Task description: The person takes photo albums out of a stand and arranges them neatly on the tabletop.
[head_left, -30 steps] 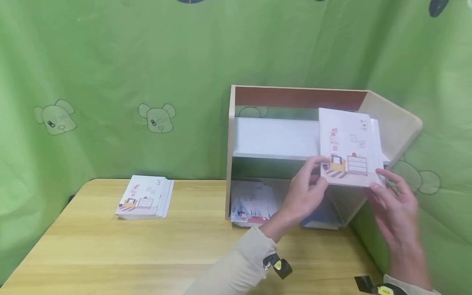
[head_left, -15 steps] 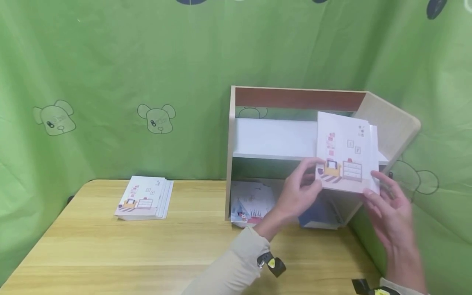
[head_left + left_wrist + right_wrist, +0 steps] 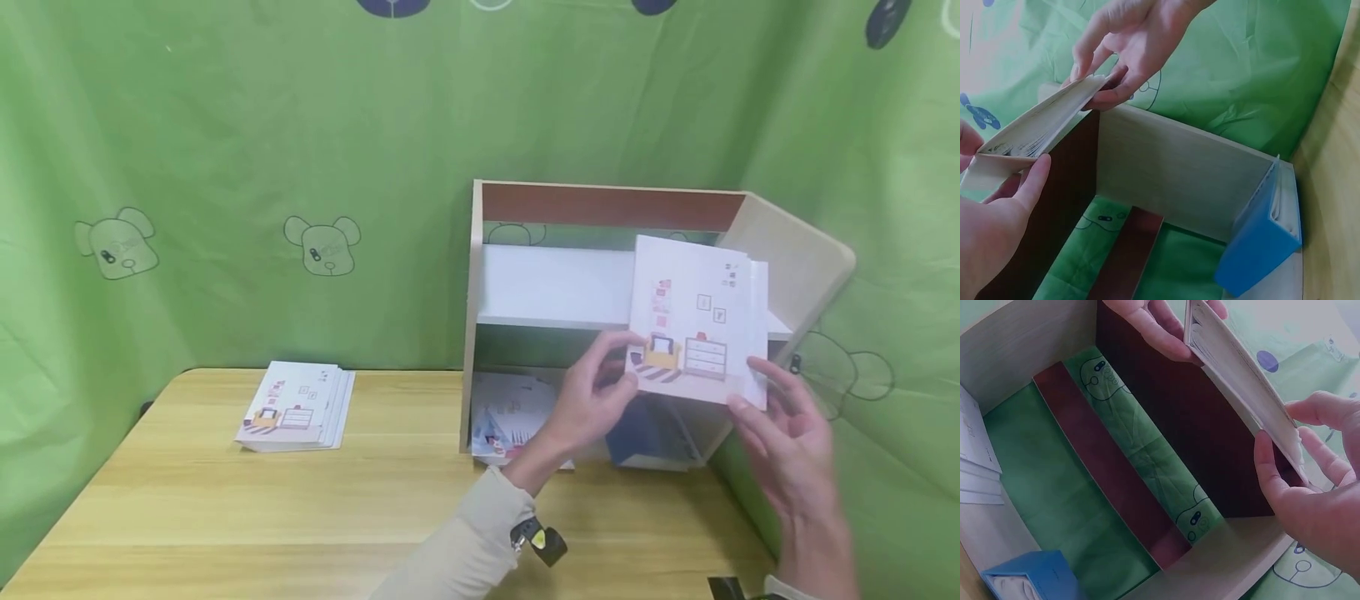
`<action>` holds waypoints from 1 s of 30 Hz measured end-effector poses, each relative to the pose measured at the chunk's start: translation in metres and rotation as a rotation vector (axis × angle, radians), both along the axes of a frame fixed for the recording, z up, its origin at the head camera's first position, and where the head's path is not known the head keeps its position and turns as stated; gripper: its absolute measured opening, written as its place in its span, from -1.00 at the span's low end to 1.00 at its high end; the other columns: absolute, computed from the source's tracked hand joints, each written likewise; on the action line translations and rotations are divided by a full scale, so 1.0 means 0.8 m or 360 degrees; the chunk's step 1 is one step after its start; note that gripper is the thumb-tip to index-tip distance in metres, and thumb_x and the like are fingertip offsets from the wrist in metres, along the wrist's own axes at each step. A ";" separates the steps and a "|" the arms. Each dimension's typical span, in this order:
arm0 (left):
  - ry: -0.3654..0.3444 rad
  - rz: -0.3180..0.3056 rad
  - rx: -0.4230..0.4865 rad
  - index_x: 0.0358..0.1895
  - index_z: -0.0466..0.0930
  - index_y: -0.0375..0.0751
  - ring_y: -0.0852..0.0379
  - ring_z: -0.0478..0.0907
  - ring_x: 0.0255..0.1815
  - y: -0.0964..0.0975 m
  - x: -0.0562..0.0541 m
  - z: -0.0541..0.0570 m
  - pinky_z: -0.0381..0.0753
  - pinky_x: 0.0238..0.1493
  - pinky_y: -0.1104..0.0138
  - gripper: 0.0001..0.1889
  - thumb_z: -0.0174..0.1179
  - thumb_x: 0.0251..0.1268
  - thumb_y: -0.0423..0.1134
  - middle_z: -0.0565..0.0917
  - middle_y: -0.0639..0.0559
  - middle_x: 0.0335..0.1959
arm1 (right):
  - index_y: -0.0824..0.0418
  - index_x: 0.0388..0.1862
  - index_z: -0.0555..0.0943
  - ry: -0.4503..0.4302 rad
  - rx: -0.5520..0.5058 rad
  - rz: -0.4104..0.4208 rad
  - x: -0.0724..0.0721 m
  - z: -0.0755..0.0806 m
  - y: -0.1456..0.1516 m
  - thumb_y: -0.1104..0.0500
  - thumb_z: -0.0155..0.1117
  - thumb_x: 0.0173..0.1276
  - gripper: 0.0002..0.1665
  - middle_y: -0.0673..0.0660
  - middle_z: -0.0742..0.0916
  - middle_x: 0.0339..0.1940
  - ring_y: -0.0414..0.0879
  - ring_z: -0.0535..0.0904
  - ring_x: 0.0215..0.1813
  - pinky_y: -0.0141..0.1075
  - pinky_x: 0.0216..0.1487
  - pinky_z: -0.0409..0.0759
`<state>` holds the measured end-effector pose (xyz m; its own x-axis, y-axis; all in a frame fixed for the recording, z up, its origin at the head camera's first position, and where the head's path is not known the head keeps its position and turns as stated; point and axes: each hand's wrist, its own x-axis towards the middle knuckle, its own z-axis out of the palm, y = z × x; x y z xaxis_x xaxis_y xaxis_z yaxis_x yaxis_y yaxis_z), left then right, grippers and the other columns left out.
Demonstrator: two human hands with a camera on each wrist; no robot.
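A white book [image 3: 682,304], its cover printed with a yellow armchair and a chest of drawers, is held up before the right part of a small bookshelf [image 3: 555,287]. My left hand [image 3: 592,396] pinches its lower left corner. At the lower right edge, my right hand [image 3: 787,442] grips it between thumb and fingers. Both wrist views show the page edges from below, with the left hand's thumb [image 3: 1035,178] on one cover and the right hand's fingers [image 3: 1266,459] along the other end. The book's back is hidden in the head view.
On the wooden table [image 3: 300,508] lies a pile of similar white books [image 3: 288,404] at left. In the lower compartment, white books [image 3: 510,408] lie at left and a blue book [image 3: 645,433] stands at right. A green curtain [image 3: 225,125] hangs close behind and at right.
Both hands have moved the white book a little left and down in the head view, keeping hold of it. The pile on the table has stayed put.
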<state>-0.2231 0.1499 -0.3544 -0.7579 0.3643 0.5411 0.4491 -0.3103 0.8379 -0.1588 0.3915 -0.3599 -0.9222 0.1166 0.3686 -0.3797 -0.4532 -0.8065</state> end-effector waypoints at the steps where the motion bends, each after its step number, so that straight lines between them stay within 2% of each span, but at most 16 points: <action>1: 0.0004 0.0008 -0.0005 0.33 0.45 0.06 0.23 0.57 0.21 -0.002 0.000 0.000 0.72 0.00 0.37 -0.51 0.03 0.41 -0.44 0.50 0.13 0.34 | 0.30 0.52 0.33 0.0006 0.0013 -0.0007 0.000 0.000 -0.002 0.69 -0.05 0.39 -0.24 0.15 0.47 0.44 -0.01 0.59 0.31 -0.26 0.28 0.54; 5: 0.0027 0.0029 0.0000 0.32 0.45 0.05 0.23 0.57 0.21 -0.008 0.003 0.001 0.71 0.02 0.38 -0.51 0.03 0.41 -0.46 0.51 0.12 0.34 | 0.34 0.53 0.30 0.0049 0.0050 -0.0030 0.002 0.003 -0.010 0.70 -0.06 0.38 -0.24 0.17 0.41 0.48 -0.02 0.57 0.33 -0.26 0.27 0.54; 11: 0.0071 -0.0001 0.0063 0.33 0.45 -0.01 0.19 0.56 0.24 -0.018 0.007 0.006 0.68 0.10 0.36 -0.50 0.02 0.39 -0.51 0.49 0.10 0.36 | 0.42 0.52 0.26 0.0138 0.0058 -0.0052 0.004 0.008 -0.025 0.73 -0.09 0.36 -0.25 0.23 0.34 0.51 0.01 0.54 0.35 -0.23 0.27 0.51; 16: 0.0112 -0.0026 0.0107 0.33 0.44 -0.07 0.19 0.56 0.24 -0.029 0.009 0.012 0.69 0.10 0.33 -0.49 0.01 0.38 -0.55 0.48 0.04 0.38 | 0.45 0.50 0.26 0.0180 0.0061 -0.0102 0.004 0.013 -0.037 0.74 -0.08 0.35 -0.26 0.27 0.36 0.49 0.04 0.55 0.34 -0.22 0.27 0.51; 30: 0.0142 -0.0040 0.0090 0.37 0.41 -0.05 0.14 0.49 0.32 -0.058 0.020 0.017 0.64 0.20 0.30 -0.45 -0.01 0.37 -0.55 0.41 0.09 0.44 | 0.53 0.48 0.24 0.0279 0.0156 -0.0170 0.010 0.026 -0.064 0.78 -0.10 0.31 -0.26 0.36 0.36 0.50 0.11 0.55 0.33 -0.21 0.27 0.52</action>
